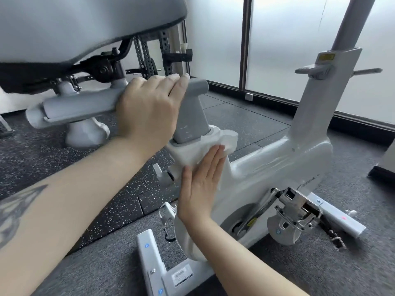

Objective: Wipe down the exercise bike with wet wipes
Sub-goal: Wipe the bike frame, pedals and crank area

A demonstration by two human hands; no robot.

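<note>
Your right hand (201,184) lies flat with straight fingers, pressing a white wet wipe (215,144) against the white frame (277,159) of the exercise bike. The wipe is bunched just beyond your fingertips, wrapped around the collar where the grey seat post (193,116) enters the frame. Your left hand (149,110) is above and to the left of the right one, its fingers curled over the grey seat rail (81,105) where the rail meets the top of the post; it holds no wipe. The saddle (74,26) hangs above your left hand, at the upper left. To the right of your right hand and lower, the metal pedal (297,208) sticks out from the crank. Below your right wrist, the white rear foot (154,259) of the bike rests on the speckled dark floor (106,189). No container shows in this view.
</note>
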